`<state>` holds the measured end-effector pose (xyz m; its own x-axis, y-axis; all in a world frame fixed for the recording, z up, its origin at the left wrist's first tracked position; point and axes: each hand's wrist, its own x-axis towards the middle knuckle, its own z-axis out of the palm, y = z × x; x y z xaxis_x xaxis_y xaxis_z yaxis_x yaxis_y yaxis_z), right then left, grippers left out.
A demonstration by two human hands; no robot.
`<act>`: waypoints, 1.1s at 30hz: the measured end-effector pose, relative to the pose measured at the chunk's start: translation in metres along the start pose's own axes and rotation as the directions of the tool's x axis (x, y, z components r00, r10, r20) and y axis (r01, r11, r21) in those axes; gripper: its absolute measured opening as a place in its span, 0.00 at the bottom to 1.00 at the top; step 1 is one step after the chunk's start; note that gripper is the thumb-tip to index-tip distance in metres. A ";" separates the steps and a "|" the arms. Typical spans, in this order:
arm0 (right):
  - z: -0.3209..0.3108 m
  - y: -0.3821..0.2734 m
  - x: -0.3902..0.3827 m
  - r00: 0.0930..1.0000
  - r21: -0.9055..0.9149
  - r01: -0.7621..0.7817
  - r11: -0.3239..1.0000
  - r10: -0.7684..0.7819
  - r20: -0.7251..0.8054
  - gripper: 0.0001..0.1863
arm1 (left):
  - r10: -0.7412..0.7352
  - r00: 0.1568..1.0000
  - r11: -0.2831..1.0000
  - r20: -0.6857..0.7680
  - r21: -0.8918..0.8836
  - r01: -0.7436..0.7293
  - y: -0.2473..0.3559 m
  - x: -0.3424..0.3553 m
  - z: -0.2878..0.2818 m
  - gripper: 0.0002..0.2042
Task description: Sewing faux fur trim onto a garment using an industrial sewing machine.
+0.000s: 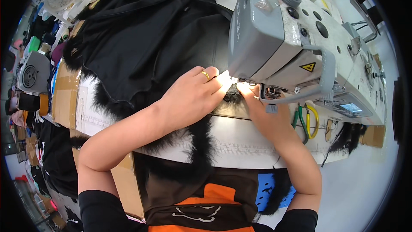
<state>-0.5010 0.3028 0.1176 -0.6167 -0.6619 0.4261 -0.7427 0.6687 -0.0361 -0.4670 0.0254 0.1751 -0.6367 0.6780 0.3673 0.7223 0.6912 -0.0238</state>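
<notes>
Left hand, fingers bunched, presses a smooth black fabric garment edged with fluffy black fur, left of a grey-and-white sewing machine; right hand meets it, finger outstretched. Whether either pinches, I cannot tell. Seaming seems underway, calling for even feeding

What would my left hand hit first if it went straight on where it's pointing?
Your left hand would likely meet the small metal parts low on the grey and white sewing machine; depth is unclear, so your right hand might come sooner.
</notes>
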 end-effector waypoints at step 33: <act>-0.038 -0.009 0.015 0.985 0.209 -0.054 0.977 0.017 0.174 0.19 | -0.273 0.962 0.928 0.007 -0.262 0.265 0.017 -0.022 -0.011 0.24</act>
<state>-0.4937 0.2998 0.1592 -0.6652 -0.6993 0.2617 -0.7466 0.6179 -0.2467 -0.4383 0.0194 0.1768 -0.8115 0.4655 0.3533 0.5722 0.7556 0.3187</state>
